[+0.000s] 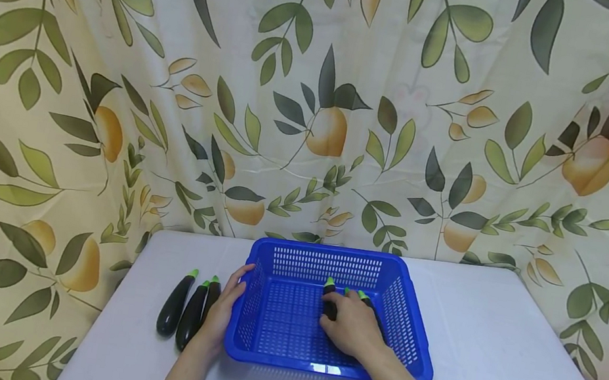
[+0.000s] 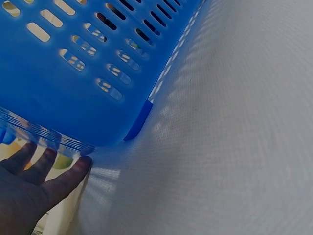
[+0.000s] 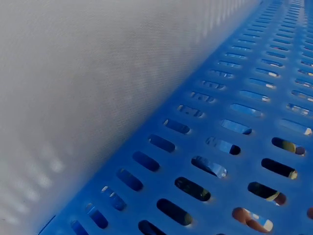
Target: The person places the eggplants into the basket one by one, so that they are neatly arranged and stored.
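Note:
In the head view a blue plastic basket (image 1: 283, 323) stands on the table. My right hand (image 1: 355, 325) reaches inside it, thumb and fingers round a dark eggplant (image 1: 329, 308) with a green tip. More eggplants (image 1: 364, 297) lie to the right of it, partly covered by that hand. Against the basket's left side rests my left hand (image 1: 222, 310); its fingers (image 2: 66, 180) stretch out along the outer wall in the left wrist view. Through the slots of the basket wall (image 3: 230, 110), the right wrist view gives glimpses of dark eggplant and fingertips.
Left of the basket, three eggplants (image 1: 175, 306) lie side by side on the white tablecloth (image 1: 499, 360), close to my left forearm. A leaf-and-fruit patterned curtain (image 1: 314, 205) hangs behind the table's back edge.

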`<action>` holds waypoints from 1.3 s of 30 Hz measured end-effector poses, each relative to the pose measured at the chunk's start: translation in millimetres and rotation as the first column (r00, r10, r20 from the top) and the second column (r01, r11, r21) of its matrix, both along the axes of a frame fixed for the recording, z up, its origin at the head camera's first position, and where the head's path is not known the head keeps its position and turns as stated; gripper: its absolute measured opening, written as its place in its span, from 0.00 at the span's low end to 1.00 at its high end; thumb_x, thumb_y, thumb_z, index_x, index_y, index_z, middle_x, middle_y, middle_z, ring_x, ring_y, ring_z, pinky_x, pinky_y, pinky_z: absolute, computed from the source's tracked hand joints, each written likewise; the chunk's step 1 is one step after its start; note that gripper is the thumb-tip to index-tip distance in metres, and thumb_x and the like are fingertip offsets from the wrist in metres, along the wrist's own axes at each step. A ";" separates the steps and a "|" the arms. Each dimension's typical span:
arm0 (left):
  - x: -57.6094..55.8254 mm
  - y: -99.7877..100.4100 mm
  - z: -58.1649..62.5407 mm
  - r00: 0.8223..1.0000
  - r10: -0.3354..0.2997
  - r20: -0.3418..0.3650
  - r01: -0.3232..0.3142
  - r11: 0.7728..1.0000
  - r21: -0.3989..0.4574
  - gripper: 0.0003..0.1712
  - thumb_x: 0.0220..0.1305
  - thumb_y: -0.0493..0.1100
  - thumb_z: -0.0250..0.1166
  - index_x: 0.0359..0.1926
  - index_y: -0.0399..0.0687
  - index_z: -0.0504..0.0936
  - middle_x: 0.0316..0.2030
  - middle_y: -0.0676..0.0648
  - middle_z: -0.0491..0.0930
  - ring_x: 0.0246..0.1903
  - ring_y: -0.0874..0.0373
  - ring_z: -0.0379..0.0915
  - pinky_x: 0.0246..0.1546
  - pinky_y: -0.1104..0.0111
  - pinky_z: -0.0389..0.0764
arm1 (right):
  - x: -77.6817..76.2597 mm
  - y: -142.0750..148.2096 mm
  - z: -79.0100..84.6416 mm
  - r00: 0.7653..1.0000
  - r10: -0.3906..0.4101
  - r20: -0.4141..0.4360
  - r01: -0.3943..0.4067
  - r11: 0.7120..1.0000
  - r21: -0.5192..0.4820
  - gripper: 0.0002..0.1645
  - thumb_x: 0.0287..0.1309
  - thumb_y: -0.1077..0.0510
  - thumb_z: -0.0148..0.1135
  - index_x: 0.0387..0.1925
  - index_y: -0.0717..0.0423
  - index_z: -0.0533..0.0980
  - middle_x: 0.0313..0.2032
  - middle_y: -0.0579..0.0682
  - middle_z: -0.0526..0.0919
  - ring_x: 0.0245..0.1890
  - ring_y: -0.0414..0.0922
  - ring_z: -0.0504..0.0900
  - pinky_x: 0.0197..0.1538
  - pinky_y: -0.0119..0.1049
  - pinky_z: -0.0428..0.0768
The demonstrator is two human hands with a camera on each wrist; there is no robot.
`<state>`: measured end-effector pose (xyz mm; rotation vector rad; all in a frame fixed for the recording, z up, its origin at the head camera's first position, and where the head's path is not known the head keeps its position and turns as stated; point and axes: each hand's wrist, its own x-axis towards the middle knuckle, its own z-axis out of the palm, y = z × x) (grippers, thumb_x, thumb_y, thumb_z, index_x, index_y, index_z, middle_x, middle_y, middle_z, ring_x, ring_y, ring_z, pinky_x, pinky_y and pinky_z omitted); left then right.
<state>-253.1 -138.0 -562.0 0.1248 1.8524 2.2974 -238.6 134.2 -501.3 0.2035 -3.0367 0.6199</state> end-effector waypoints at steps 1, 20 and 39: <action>-0.2 0.0 -0.1 1.000 0.000 0.000 0.000 1.000 0.003 0.28 0.84 0.58 0.40 0.79 0.68 0.57 0.84 0.52 0.42 0.83 0.41 0.32 0.77 0.33 0.35 | -0.2 -0.4 -0.3 1.000 0.000 -0.001 0.000 1.000 0.005 0.23 0.59 0.51 0.71 0.56 0.49 0.84 0.51 0.58 0.85 0.47 0.53 0.83 0.56 0.59 0.82; -0.9 -0.3 -0.7 1.000 -0.001 -0.002 0.001 1.000 0.010 0.28 0.83 0.57 0.41 0.79 0.69 0.58 0.84 0.53 0.43 0.83 0.43 0.31 0.78 0.34 0.34 | -0.3 -2.4 -5.0 0.999 0.020 -0.026 -0.016 0.993 0.117 0.24 0.60 0.48 0.72 0.56 0.51 0.84 0.57 0.62 0.84 0.59 0.62 0.81 0.58 0.62 0.77; -0.8 0.1 0.8 1.000 -0.001 0.011 0.001 1.000 0.011 0.28 0.83 0.57 0.41 0.79 0.69 0.58 0.84 0.52 0.43 0.83 0.42 0.33 0.78 0.34 0.36 | 1.9 -3.2 -8.1 0.999 0.041 -0.021 -0.035 0.969 0.244 0.27 0.59 0.44 0.73 0.57 0.51 0.84 0.56 0.63 0.84 0.58 0.63 0.79 0.60 0.63 0.76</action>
